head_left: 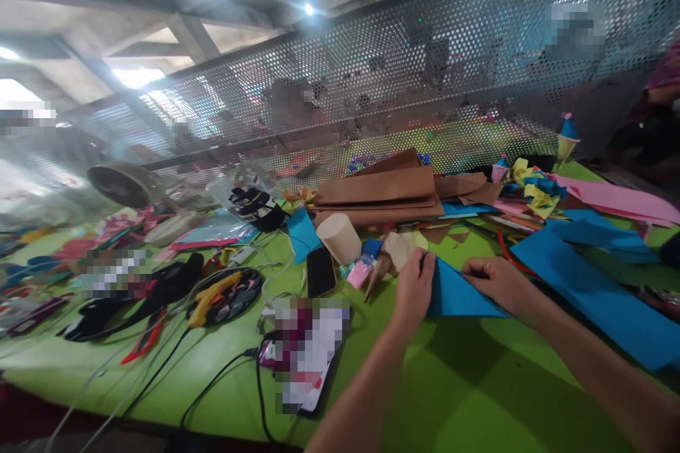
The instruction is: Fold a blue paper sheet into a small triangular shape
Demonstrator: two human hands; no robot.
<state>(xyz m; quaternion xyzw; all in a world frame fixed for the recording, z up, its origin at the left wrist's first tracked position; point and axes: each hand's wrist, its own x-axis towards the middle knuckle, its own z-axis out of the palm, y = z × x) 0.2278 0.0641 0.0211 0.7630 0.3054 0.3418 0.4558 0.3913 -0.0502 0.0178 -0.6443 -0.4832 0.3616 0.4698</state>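
Note:
Between my hands is a folded sheet of blue paper (457,291), triangular in outline, held just over the green tabletop. My left hand (414,289) pinches its left edge, with the fingertips near the upper corner. My right hand (496,282) has its fingers curled closed on the sloping right edge. Behind the paper lie a cream roll (338,238), a small pink piece (360,272) and a brown paper cone (377,274). Larger blue paper sheets (595,283) spread to the right of my right hand.
Folded brown paper (377,191) lies at the back against a perforated metal screen (319,106). To the left are a black phone (321,272), a yellow glue gun (215,297), red-handled scissors (146,340) and loose cables. A fan (125,184) stands far left.

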